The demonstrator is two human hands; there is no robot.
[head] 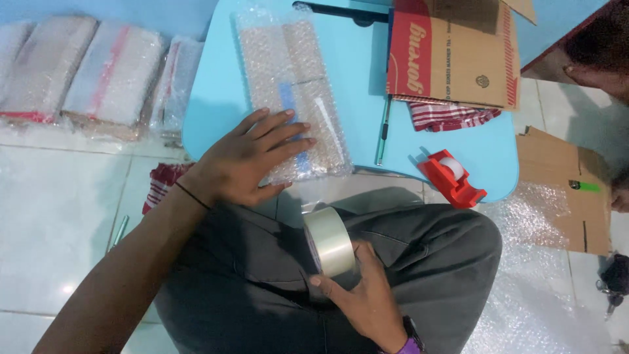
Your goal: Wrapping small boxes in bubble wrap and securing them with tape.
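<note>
My left hand [247,157] lies flat, fingers spread, on the near end of a long bubble-wrapped package [295,85] that rests on a small light-blue table [367,131]. A blue strip shows through the wrap near my fingertips. My right hand [360,295] holds a roll of clear packing tape [329,241] upright over my lap, thumb on its front rim. I sit cross-legged in grey trousers.
A red tape dispenser [452,176] sits at the table's near right edge, a pen [383,134] and a cardboard box [452,52] over red checked cloth behind it. Wrapped bundles [85,69] lie on the tiled floor at left; bubble wrap [537,262] and cardboard [576,190] at right.
</note>
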